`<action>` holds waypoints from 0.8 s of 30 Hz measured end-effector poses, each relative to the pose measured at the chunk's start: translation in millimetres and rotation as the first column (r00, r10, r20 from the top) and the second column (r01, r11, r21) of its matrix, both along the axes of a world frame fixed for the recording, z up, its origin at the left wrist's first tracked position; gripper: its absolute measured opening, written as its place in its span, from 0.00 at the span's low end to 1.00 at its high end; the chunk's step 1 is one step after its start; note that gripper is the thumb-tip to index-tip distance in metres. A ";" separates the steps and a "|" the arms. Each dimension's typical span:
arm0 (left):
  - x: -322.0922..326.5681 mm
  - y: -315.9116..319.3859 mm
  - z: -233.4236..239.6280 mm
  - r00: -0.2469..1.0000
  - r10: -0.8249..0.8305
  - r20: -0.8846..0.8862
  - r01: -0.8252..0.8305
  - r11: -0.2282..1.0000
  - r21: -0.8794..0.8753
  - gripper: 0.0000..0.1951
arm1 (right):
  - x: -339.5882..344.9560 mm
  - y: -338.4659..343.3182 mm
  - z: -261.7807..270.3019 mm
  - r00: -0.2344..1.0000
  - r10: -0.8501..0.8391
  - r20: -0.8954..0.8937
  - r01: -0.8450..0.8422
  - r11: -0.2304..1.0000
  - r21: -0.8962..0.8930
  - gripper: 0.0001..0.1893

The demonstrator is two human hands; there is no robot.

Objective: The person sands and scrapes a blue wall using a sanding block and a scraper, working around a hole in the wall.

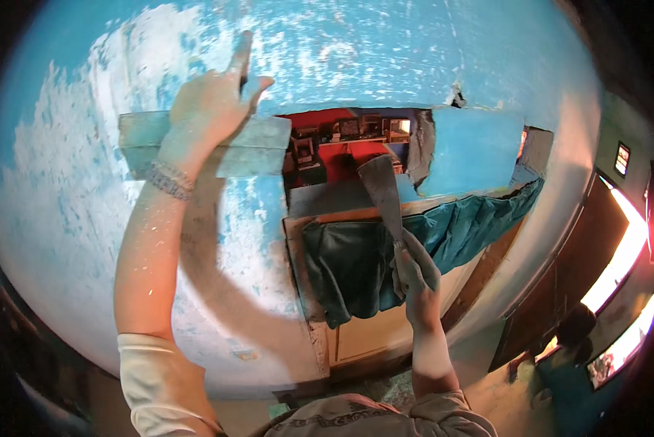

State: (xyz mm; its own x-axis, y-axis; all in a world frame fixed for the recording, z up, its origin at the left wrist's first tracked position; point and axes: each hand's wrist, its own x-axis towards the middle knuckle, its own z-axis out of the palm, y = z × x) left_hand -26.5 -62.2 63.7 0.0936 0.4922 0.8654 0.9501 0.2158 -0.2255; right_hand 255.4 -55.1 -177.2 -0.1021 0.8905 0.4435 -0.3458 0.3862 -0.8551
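A blue wall (pixel 359 60) stands before me, its paint worn off in broad white patches (pixel 141 65) at the left. My left hand (pixel 212 106) is raised against it, index finger extended and thumb apart, with nothing held. Whether the fingertip touches the surface I cannot tell. Behind that wrist runs a short blue-grey ledge (pixel 256 143) on the wall. Lower and to the right, my right hand (pixel 418 267) grips a putty knife (pixel 384 188) by its handle, blade pointing up. The blade is in front of a rectangular wall opening (pixel 305 201), apart from the blue paint.
A dark green curtain (pixel 354 267) hangs below the opening, over a pale cabinet panel (pixel 368 333). Through the gap show red walls and shelves (pixel 354 139) with objects. A broken hole (pixel 458 98) marks the wall. At right are a brown door (pixel 583 257) and a person (pixel 575 328).
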 end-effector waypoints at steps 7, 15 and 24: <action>20.4 33.1 17.4 1.000 -0.026 0.010 0.026 0.998 0.064 0.46 | 23.0 25.9 -9.9 0.992 -0.104 -0.067 0.104 0.995 -0.006 0.21; 46.0 46.0 56.6 0.981 0.130 -0.145 -0.102 0.978 0.182 0.50 | 38.0 43.6 -21.0 0.994 -0.090 -0.069 0.087 0.995 -0.045 0.21; 62.2 63.6 91.7 0.953 0.204 -0.222 -0.159 0.966 0.203 0.48 | 56.4 67.6 -44.3 0.987 -0.113 -0.110 0.104 0.991 -0.082 0.20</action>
State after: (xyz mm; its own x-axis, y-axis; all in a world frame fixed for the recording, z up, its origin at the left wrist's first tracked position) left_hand 35.6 1.5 155.3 0.2324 0.3580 0.9044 0.8136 0.4379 -0.3824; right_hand 311.8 12.5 -221.5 0.0445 0.9251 0.3772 -0.4028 0.3621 -0.8406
